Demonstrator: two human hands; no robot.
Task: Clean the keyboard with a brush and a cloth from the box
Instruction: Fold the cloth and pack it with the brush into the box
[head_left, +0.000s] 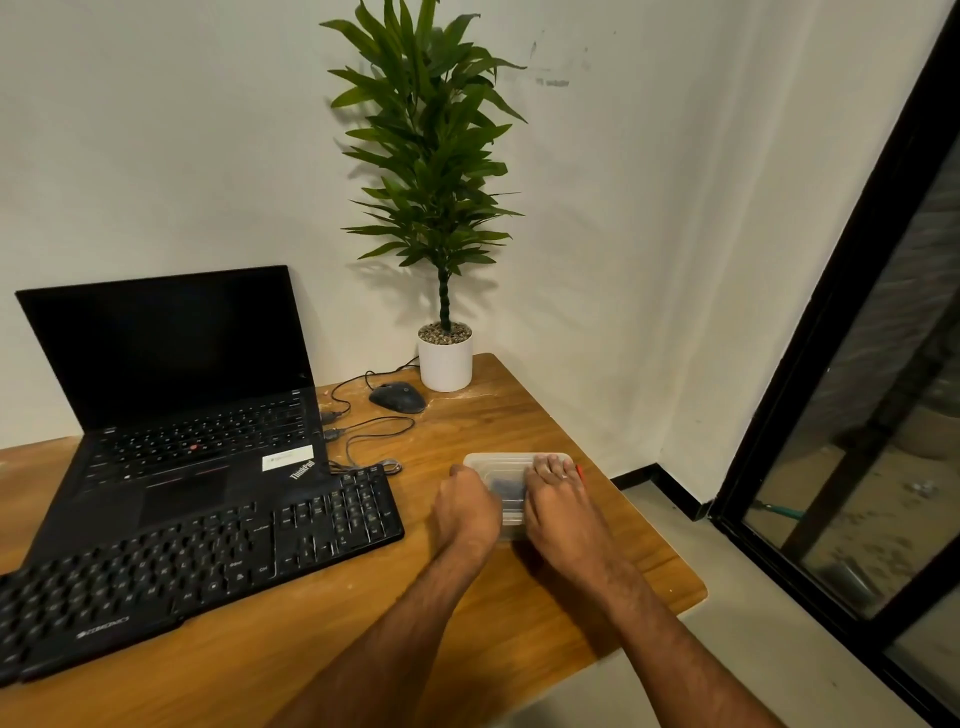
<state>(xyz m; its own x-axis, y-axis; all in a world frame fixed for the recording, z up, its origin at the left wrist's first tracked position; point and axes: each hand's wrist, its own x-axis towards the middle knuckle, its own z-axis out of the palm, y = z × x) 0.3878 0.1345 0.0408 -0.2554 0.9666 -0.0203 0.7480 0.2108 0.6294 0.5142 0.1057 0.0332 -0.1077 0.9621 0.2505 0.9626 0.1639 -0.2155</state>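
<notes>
Low and right of centre, the clear box (511, 470) sits gripped between the left hand (467, 512) and right hand (558, 512); its dark contents are indistinct.

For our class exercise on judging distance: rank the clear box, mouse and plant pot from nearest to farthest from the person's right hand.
1. Clear box, under the right hand.
2. Mouse, behind, to the left.
3. Plant pot, at the desk's back edge.
</notes>
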